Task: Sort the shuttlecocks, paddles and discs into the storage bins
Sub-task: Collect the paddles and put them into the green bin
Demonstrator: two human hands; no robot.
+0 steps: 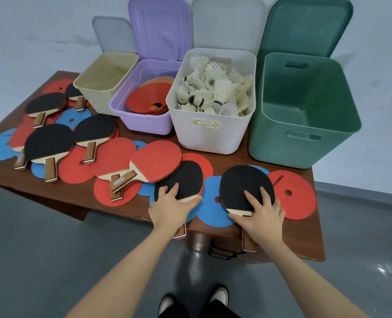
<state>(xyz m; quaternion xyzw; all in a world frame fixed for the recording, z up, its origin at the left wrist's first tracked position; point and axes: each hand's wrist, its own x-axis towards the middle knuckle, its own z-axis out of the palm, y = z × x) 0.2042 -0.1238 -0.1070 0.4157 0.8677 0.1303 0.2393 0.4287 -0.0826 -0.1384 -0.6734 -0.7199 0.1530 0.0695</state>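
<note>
At the tabletop's [305,237] near edge: both hands busy!
Left hand [171,208]: fingers spread flat on black paddle [183,177], 6 o'clock.
Right hand [260,214]: flat on second paddle [243,187], 5 o'clock.
Tip: curl round handles, lift clear of discs [213,210], aim green bin [305,138], 2 o'clock, probably.

Four bins [210,125] were ranged along the back of the table [305,237], shuttlecocks [215,92] held in the third from the left and discs [148,101] in the second, while paddles [49,143] were spread over further discs in front.
</note>
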